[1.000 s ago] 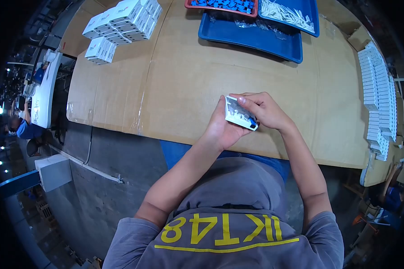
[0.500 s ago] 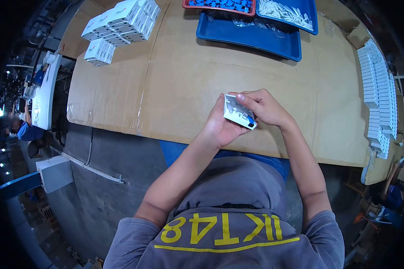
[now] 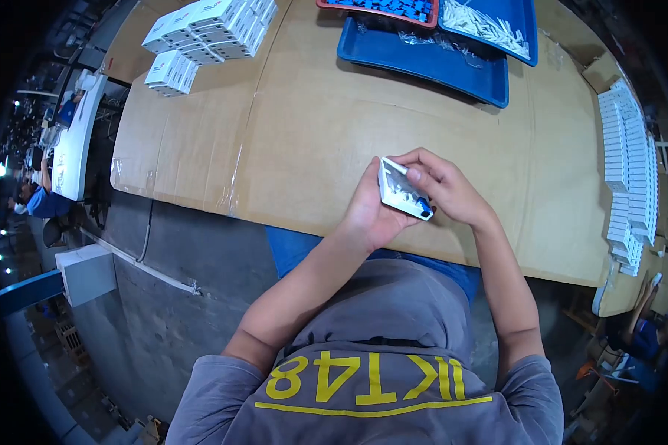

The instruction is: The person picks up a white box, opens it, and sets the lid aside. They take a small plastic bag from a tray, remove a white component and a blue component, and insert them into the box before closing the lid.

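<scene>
My left hand [image 3: 369, 215] is wrapped around a shallow white open box [image 3: 388, 199] from below and the left, tilting it above the table's near edge. Inside the box lie several small white pieces [image 3: 402, 194], too small to name, and a blue piece [image 3: 423, 206] at its lower right corner. My right hand [image 3: 451, 191] is closed at the box's upper right edge, thumb on top and the other fingers curled behind. Part of the box's far side is hidden by that hand.
On the cardboard-covered table [image 3: 304, 141], white boxes [image 3: 215, 26] are stacked at the far left. Trays stand at the back: a red tray [image 3: 423, 24] of blue parts, a blue tray [image 3: 531, 37] of white sticks, and another blue tray [image 3: 423, 70]. White box rows [image 3: 631, 163] line the right.
My right thumb has slid right and down along the box edge, showing more of the inside. Both hands and the box sit slightly farther right in view, which has itself shifted a little.
</scene>
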The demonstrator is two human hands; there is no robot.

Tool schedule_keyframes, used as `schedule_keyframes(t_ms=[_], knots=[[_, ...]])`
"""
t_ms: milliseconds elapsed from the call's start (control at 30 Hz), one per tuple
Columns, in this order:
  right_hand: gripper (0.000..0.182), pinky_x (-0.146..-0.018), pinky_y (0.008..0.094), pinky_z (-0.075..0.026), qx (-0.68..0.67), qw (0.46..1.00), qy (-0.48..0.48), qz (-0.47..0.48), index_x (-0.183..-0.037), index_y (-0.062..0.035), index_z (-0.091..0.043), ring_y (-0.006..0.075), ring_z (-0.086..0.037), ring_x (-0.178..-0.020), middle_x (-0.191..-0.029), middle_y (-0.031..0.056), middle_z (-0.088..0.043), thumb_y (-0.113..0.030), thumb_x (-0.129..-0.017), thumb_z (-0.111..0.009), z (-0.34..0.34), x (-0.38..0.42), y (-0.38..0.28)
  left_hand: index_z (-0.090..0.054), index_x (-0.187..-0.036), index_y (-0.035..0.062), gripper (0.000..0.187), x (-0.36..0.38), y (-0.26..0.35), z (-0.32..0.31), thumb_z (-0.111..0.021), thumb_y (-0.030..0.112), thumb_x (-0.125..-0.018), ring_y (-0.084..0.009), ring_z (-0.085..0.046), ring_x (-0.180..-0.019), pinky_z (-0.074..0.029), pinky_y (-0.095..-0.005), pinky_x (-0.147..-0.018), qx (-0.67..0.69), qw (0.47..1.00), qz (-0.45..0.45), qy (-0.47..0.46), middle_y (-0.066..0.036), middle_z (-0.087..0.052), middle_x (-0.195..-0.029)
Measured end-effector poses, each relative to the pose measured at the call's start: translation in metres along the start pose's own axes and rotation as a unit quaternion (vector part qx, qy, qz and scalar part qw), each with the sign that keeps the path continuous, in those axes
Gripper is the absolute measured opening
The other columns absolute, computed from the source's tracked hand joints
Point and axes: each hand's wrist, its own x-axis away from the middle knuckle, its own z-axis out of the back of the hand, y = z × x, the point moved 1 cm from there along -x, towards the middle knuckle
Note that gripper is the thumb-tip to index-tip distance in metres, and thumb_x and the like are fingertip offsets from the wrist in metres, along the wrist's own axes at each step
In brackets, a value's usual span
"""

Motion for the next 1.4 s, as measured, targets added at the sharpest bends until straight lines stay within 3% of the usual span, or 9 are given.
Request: schedule_keyframes(t_ms=[67,100,367,567,867,1067,1100,1233,1400], knots=[[0.038,-0.103,0.0375,-0.05,0.104,0.984,0.041,0.138,-0.133,-0.0029,-0.065,0.027,-0.066,-0.119,-0.129,0.0185,-0.067,-0.027,-0.103,-0.065,-0.007,0.006,0.008,-0.042,-0.15,0.0106,0.064,0.003,-0.005,-0.001,-0.018,0.056,-0.111,-0.0338,-0.055,-0.134,-0.044,-0.059,-0.114,-0.007,0.999,-0.033,0.003,-0.016,-0.053,-0.144],[0.043,-0.113,0.0403,-0.044,0.132,0.987,0.025,0.092,-0.138,-0.0033,-0.063,0.0345,-0.057,-0.135,-0.145,0.0209,-0.058,-0.026,-0.101,-0.066,-0.008,0.015,-0.008,-0.046,-0.148,0.0119,0.064,0.005,-0.005,-0.002,-0.018,0.055,-0.111,-0.0301,-0.058,-0.13,-0.047,-0.0539,-0.112,-0.031,0.998,-0.049,0.003,-0.014,-0.056,-0.142],[0.065,-0.124,0.0486,-0.034,0.193,0.965,0.052,0.169,-0.151,-0.0058,-0.053,0.0393,-0.042,-0.149,-0.159,0.02,-0.047,-0.022,-0.091,-0.072,-0.03,0.04,-0.02,-0.058,-0.127,0.013,0.057,0.023,-0.013,-0.021,-0.024,0.056,-0.11,-0.0164,-0.067,-0.103,-0.056,-0.0376,-0.08,-0.087,0.98,-0.146,0.106,-0.003,-0.066,-0.113],[0.067,-0.126,0.0516,-0.03,0.194,0.958,0.047,0.206,-0.151,-0.0062,-0.054,0.0389,-0.039,-0.15,-0.162,0.0197,-0.043,-0.028,-0.09,-0.074,-0.031,0.045,-0.016,-0.052,-0.144,0.0058,0.07,0.029,-0.018,-0.024,-0.021,0.058,-0.11,-0.0221,-0.064,-0.12,-0.053,-0.0376,-0.1,-0.149,0.971,-0.171,0.072,-0.012,-0.065,-0.129],[0.062,-0.126,0.0518,-0.027,0.156,0.961,0.038,0.225,-0.146,-0.0034,-0.059,0.0388,-0.039,-0.151,-0.162,0.0213,-0.043,-0.023,-0.09,-0.078,-0.024,0.058,-0.027,-0.035,-0.159,0.0013,0.057,0.042,-0.007,-0.019,-0.05,0.026,-0.111,-0.0142,-0.054,-0.127,-0.046,-0.0289,-0.104,-0.324,0.916,-0.233,-0.037,-0.009,-0.056,-0.137],[0.051,-0.118,0.0411,-0.041,-0.198,0.943,0.237,0.126,-0.143,0.0051,-0.058,0.0293,-0.047,-0.146,-0.155,0.0232,-0.05,-0.009,-0.096,-0.074,-0.022,0.06,-0.028,-0.042,-0.153,-0.004,0.052,0.065,0.003,-0.041,-0.059,0.016,-0.108,-0.0114,-0.058,-0.121,-0.048,-0.0261,-0.1,-0.393,0.886,-0.232,-0.082,-0.012,-0.06,-0.133],[0.042,-0.108,0.0343,-0.049,-0.224,0.944,0.214,0.111,-0.138,0.0057,-0.06,0.0239,-0.056,-0.135,-0.145,0.0199,-0.059,-0.006,-0.099,-0.071,-0.019,0.064,-0.026,-0.044,-0.151,-0.0045,0.051,0.066,0.003,-0.039,-0.061,0.015,-0.107,-0.0113,-0.058,-0.12,-0.049,-0.0261,-0.099,-0.401,0.882,-0.231,-0.089,-0.012,-0.062,-0.131],[0.032,-0.1,0.0314,-0.054,-0.273,0.941,0.151,0.132,-0.125,0.0064,-0.064,0.0196,-0.067,-0.113,-0.125,0.0167,-0.07,-0.008,-0.097,-0.073,-0.017,0.072,-0.006,-0.053,-0.142,-0.0061,0.044,0.071,0.001,-0.023,-0.065,0.014,-0.105,-0.0117,-0.062,-0.114,-0.051,-0.0272,-0.097,-0.44,0.864,-0.224,-0.103,-0.01,-0.066,-0.126],[0.034,-0.101,0.0325,-0.053,-0.272,0.94,0.172,0.11,-0.126,0.0063,-0.064,0.0213,-0.066,-0.116,-0.126,0.0181,-0.069,-0.01,-0.098,-0.073,-0.021,0.076,0.002,-0.056,-0.139,-0.0058,0.04,0.07,-0.002,-0.023,-0.064,0.015,-0.106,-0.0123,-0.065,-0.11,-0.054,-0.0276,-0.095,-0.454,0.85,-0.251,-0.095,-0.01,-0.069,-0.12]])
